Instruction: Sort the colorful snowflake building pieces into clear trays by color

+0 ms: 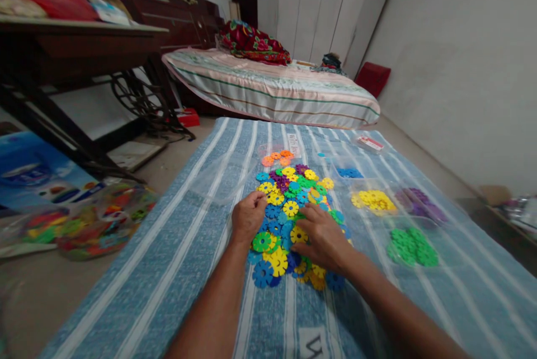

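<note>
A heap of flower-shaped plastic discs (pixel 291 208) in yellow, blue, green and purple lies on the striped cloth. At the heap's left edge is my left hand (pixel 248 217), its fingers curled closed; whatever they may hold is hidden. My right hand (pixel 323 236) reaches over the right side of the heap, thumb and fingers apart, touching or just above the discs. Sorted discs sit in clear containers around it: orange discs (pixel 277 156) behind, and blue discs (pixel 349 173), yellow discs (pixel 375 201), purple discs (pixel 422 205) and green discs (pixel 413 246) to the right.
A clear plastic sheet or lid (pixel 222 177) lies left of the heap. On the far right corner rests a small clear box (pixel 370 142) with a red label. Bags of colourful pieces (pixel 104 219) stand on the floor at left. A bed (pixel 268 88) is beyond the cloth.
</note>
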Demonstrator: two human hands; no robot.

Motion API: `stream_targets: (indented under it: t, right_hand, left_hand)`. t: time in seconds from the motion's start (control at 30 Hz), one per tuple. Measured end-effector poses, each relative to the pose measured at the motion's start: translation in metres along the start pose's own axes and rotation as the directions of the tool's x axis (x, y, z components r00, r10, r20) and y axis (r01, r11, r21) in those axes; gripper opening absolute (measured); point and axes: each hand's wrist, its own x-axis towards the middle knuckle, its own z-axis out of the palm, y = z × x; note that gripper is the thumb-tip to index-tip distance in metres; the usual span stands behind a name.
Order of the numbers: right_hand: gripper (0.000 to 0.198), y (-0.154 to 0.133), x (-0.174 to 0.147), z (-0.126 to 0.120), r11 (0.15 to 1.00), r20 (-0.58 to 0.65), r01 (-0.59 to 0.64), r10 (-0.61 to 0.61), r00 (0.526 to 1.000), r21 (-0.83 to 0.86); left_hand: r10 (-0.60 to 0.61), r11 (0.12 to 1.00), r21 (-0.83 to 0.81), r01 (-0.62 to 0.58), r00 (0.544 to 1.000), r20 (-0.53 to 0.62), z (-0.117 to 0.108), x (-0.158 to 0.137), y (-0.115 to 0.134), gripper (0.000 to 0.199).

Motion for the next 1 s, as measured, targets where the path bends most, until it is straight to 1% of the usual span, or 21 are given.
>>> stream_targets:
  t: [0.07,0.17,0.23,0.33,0.4,0.5,0.57,0.67,0.73,0.8,0.83,0.9,0.93,0.97,1.0]
  right_hand:
    - [0.025,-0.004,-0.003,0.004,1.000,0.003,-0.022,0.022,1.000,-0.003]
    - [0.022,-0.006,-0.005,0.011,1.000,-0.021,-0.015,0.015,1.000,0.001]
    - [0.020,-0.005,-0.006,0.016,1.000,-0.076,-0.004,0.003,0.997,-0.011]
    - [0.013,-0.004,-0.008,0.024,0.999,-0.207,0.021,-0.028,0.978,-0.035]
    - [0.012,-0.004,-0.009,0.029,0.997,-0.314,0.057,-0.068,0.947,-0.044]
    - [0.019,-0.002,-0.011,0.032,0.992,-0.466,0.118,-0.129,0.876,-0.052]
    - [0.021,0.001,-0.013,0.030,0.989,-0.534,0.137,-0.146,0.832,-0.056]
    - [0.020,0.013,-0.015,0.020,0.990,-0.600,0.127,-0.142,0.788,-0.067]
    - [0.020,0.029,-0.016,0.004,0.992,-0.628,0.086,-0.124,0.768,-0.091]
    - [0.022,0.051,-0.018,-0.018,0.990,-0.661,-0.018,-0.079,0.746,-0.139]
    - [0.023,0.062,-0.019,-0.029,0.979,-0.691,-0.112,-0.038,0.721,-0.170]
    - [0.020,0.081,-0.023,-0.048,0.922,-0.760,-0.328,0.060,0.647,-0.206]
    - [0.018,0.087,-0.025,-0.054,0.893,-0.781,-0.397,0.091,0.618,-0.210]
    - [0.017,0.090,-0.028,-0.057,0.880,-0.783,-0.427,0.110,0.612,-0.210]
    - [0.016,0.089,-0.031,-0.056,0.886,-0.764,-0.414,0.117,0.634,-0.208]
  left_hand:
    - [-0.006,1.000,-0.010,0.006,1.000,0.000,0.001,0.002,-0.002,0.028]
    - [-0.016,1.000,-0.019,0.016,1.000,0.000,0.002,0.005,-0.005,0.030]
    - [-0.014,1.000,-0.025,0.014,1.000,-0.002,0.002,0.006,-0.007,0.032]
    - [-0.010,1.000,-0.023,0.010,1.000,0.001,0.002,0.008,-0.009,0.033]
    - [-0.008,1.000,-0.020,0.008,1.000,0.003,0.002,0.008,-0.009,0.033]
    - [-0.003,1.000,-0.024,0.003,1.000,-0.006,0.003,0.008,-0.009,0.032]
    - [0.001,1.000,-0.025,-0.001,1.000,-0.013,0.003,0.008,-0.009,0.032]
    - [0.007,1.000,-0.026,-0.007,1.000,-0.010,0.004,0.007,-0.008,0.033]
    - [0.004,1.000,-0.030,-0.004,1.000,-0.008,0.004,0.007,-0.008,0.033]
    - [0.000,0.999,-0.035,-0.001,1.000,-0.009,0.004,0.007,-0.008,0.033]
    - [0.000,0.999,-0.037,0.000,1.000,-0.009,0.004,0.007,-0.008,0.032]
    - [0.002,0.999,-0.039,-0.003,1.000,-0.012,0.004,0.007,-0.008,0.032]
    - [0.003,0.999,-0.040,-0.003,1.000,-0.013,0.004,0.007,-0.009,0.031]
    - [0.003,0.999,-0.040,-0.003,1.000,-0.013,0.004,0.007,-0.009,0.031]
    - [0.001,0.999,-0.039,-0.001,1.000,-0.015,0.004,0.007,-0.009,0.030]
